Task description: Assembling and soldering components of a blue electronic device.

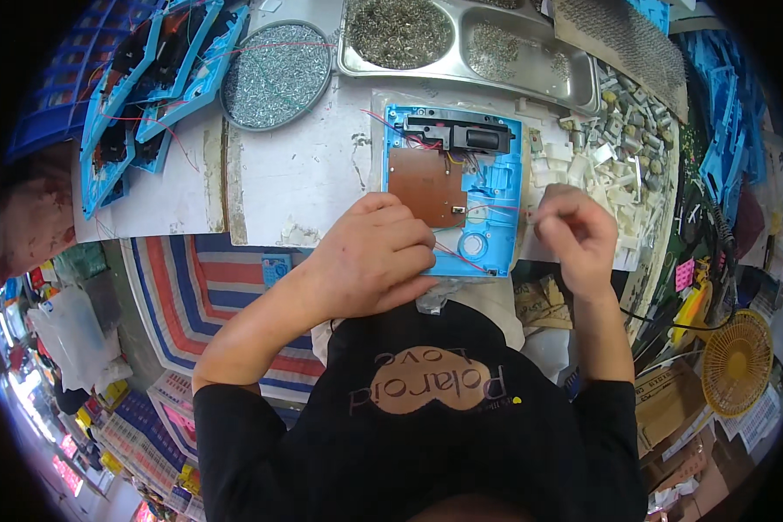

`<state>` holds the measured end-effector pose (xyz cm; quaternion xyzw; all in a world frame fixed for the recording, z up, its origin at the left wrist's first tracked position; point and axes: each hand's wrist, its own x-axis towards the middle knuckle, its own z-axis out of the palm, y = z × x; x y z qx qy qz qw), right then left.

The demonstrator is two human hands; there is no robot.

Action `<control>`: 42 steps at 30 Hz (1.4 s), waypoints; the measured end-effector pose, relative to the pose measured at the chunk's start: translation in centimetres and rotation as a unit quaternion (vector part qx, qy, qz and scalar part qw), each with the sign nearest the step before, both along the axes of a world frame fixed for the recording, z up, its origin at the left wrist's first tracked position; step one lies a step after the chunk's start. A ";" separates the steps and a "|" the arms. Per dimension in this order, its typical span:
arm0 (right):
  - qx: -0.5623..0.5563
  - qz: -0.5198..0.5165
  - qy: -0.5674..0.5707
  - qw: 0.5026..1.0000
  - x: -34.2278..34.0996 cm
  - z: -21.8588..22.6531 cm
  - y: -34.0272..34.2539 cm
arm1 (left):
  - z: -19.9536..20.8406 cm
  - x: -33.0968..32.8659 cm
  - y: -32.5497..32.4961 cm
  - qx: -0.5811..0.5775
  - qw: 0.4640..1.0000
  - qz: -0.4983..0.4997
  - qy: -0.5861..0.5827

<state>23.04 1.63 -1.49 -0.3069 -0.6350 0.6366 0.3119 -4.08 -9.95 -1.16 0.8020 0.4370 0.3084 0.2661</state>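
Note:
A blue plastic housing (pixel 512 187) lies on the worktable in front of me, its inside facing up. A brown circuit board (pixel 424 184) fills its left part, and a black plastic module (pixel 457 134) runs along its far edge. My left hand (pixel 370 252) is closed over the housing's near left corner, fingers curled, with the fingertips partly hidden. Just off the housing's right side, my right hand (pixel 580 235) is closed in a pinch. A thin red wire (pixel 496 208) stretches from the board to those fingertips. Another red wire (pixel 461 256) crosses the near part of the housing.
A round tray of screws (pixel 278 74) stands at the far left beside stacked blue housings (pixel 161 83). Behind my work is a metal tray (pixel 535 78) holding small parts. White and metal parts (pixel 622 157) are heaped at right. A yellow fan guard (pixel 737 363) sits lower right.

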 end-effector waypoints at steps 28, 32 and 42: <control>0.269 -0.013 -0.207 0.941 -3.2 0.9 1.8 | -0.5 1.8 8.0 0.155 0.965 0.024 0.211; 0.323 -0.013 -0.232 0.917 -4.4 1.1 1.7 | -0.9 1.4 7.4 0.153 0.977 0.065 0.137; 0.331 -0.015 -0.275 0.903 -6.1 1.0 1.2 | -1.3 0.6 5.9 0.131 0.978 0.146 0.078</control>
